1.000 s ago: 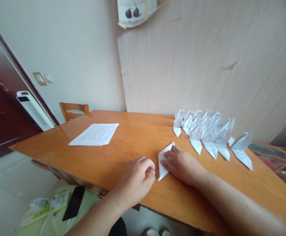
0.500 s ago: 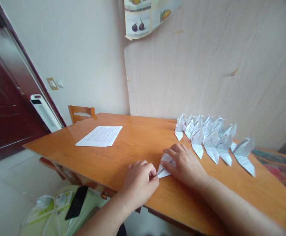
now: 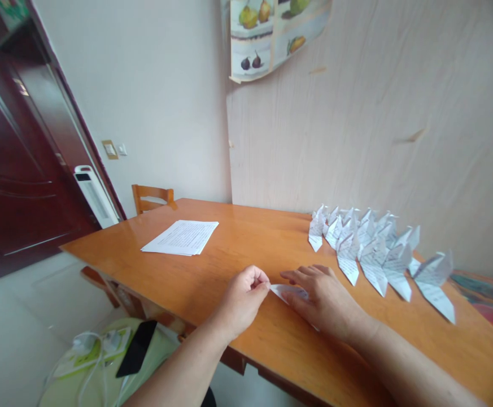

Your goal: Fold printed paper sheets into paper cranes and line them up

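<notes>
A small folded white paper with print lies on the orange wooden table, mostly covered on its right side. My left hand pinches its left tip between thumb and fingers. Over the paper's right part rests my right hand, fingers spread and palm down, thumb on the paper. Several folded paper figures with printed text stand in rows on the right of the table. A stack of printed sheets lies flat at the left.
The table meets the wall behind. A wooden chair stands past its far left end. Lower left, a pale green stool holds a black phone and a power strip with white cables.
The view has shifted, so the scene sits further right and lower. The folded paper has turned and now shows a narrower shape. My left hand still pinches its tip; my right hand stays on it.
</notes>
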`<state>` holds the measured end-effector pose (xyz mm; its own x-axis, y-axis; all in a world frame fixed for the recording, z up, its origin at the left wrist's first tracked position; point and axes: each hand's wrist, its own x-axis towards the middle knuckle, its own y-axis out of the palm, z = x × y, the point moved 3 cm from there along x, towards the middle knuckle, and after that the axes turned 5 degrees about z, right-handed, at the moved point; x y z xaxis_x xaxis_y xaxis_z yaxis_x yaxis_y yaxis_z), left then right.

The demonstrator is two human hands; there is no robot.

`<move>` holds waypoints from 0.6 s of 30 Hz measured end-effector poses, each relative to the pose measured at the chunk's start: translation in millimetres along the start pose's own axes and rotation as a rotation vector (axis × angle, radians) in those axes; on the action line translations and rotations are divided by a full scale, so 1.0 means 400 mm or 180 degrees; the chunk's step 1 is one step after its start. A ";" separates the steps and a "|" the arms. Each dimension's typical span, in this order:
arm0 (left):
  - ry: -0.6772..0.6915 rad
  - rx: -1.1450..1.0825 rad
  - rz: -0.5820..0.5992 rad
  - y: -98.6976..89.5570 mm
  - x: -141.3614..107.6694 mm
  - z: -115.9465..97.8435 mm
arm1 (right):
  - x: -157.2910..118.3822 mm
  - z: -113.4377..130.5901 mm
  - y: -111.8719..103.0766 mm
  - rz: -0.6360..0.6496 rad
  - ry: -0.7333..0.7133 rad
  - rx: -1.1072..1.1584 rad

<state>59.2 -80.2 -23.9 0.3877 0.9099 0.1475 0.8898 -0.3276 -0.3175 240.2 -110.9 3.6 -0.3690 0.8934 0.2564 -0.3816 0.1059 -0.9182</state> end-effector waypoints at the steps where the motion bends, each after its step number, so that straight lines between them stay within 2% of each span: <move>1: -0.0005 -0.0054 -0.0009 0.003 -0.001 0.001 | 0.001 -0.002 0.002 0.0023 -0.0018 0.0028; 5: -0.0070 -0.0255 -0.0020 0.012 -0.005 0.001 | 0.006 -0.009 0.012 0.0065 -0.0077 0.0179; 10: -0.0097 -0.0553 0.0023 0.033 0.000 0.000 | 0.007 -0.009 0.017 -0.0102 -0.0102 0.0061; 18: -0.0186 -0.0409 -0.0389 0.060 0.007 0.000 | 0.002 -0.001 0.012 -0.0297 -0.0131 -0.0284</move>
<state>81.8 -85.6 -31.1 0.2636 0.9569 0.1218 0.9543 -0.2403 -0.1778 238.3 -109.6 -0.9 -0.3707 0.8593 0.3525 -0.3398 0.2278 -0.9125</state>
